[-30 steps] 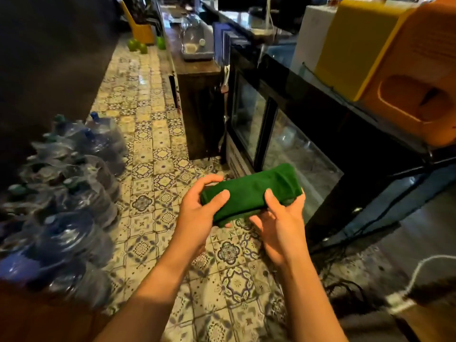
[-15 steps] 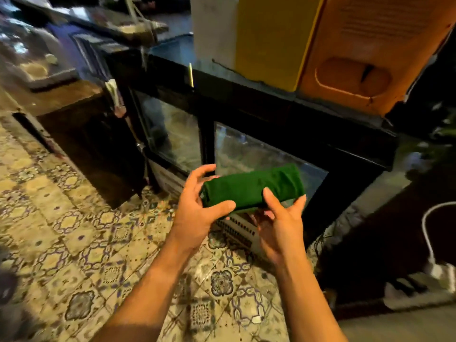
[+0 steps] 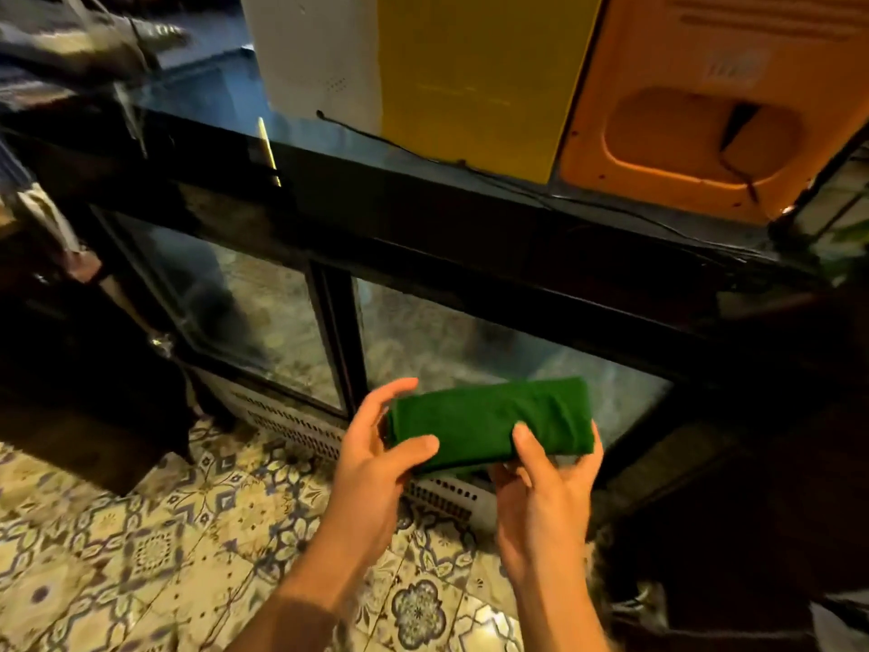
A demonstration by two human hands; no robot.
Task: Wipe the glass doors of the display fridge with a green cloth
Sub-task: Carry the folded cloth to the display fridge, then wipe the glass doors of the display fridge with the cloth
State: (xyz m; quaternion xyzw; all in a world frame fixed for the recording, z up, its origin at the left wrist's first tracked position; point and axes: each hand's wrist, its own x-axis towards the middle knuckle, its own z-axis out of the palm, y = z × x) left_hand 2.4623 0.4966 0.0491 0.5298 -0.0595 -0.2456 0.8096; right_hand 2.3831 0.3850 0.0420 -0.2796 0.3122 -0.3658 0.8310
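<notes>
Seen from the head camera, a patterned tile floor point(image 3: 141, 548) in cream, blue and yellow runs up to a low black display fridge point(image 3: 470, 237) in a dimly lit room behind a counter. The fridge has two glass doors: the left door point(image 3: 235, 317) and the right door point(image 3: 493, 350), divided by a black upright frame, both reflecting the tiles. A white vent grille point(image 3: 301, 428) runs along the fridge's base. On its glossy dark top stand three items side by side: a white box point(image 3: 319, 54), a yellow box point(image 3: 475, 72) and an orange plastic container point(image 3: 714, 101) with a recessed handle; a thin black cord point(image 3: 470, 164) trails along the top edge in front of them. A dark wooden cabinet point(image 3: 70, 369) stands just left of the fridge; the upper left corner is blurred. In front of the right door, apart from the glass, two bare hands hold one folded green cloth point(image 3: 489, 423) level. The left hand point(image 3: 376, 463) cups the cloth's left end, thumb on its front and fingers curled behind; the right hand point(image 3: 545, 487) supports the right end from beneath, thumb pressed on the front. The cloth covers part of the right door's lower edge.
</notes>
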